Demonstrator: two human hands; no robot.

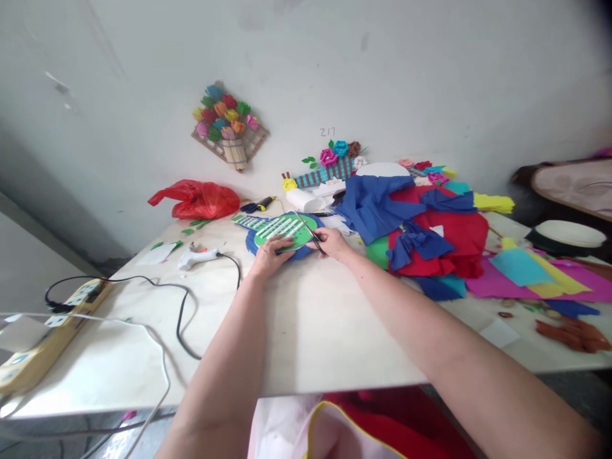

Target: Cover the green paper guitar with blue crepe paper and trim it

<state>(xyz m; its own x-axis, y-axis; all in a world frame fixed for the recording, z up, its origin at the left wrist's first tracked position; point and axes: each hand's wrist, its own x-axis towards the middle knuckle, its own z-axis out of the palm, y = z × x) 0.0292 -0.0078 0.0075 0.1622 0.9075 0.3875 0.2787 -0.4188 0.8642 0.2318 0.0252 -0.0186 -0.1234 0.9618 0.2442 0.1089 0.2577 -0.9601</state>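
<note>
A guitar-shaped paper craft (297, 237) lies on the table, green on top with white strips across it and a blue layer showing around its edge. My left hand (272, 256) rests on its near edge, fingers laid over the green surface. In my right hand (333, 245) is a pair of scissors (304, 223), its blades slanting over the right part of the craft. Whether the blades touch the paper I cannot tell.
Left of the craft are a white glue gun (197, 258) with a black cord, a red plastic bag (205, 201) and a power strip (62, 322). A blue and red crepe paper heap (449, 223) lies to the right. Yellow-black pliers (261, 204) sit behind.
</note>
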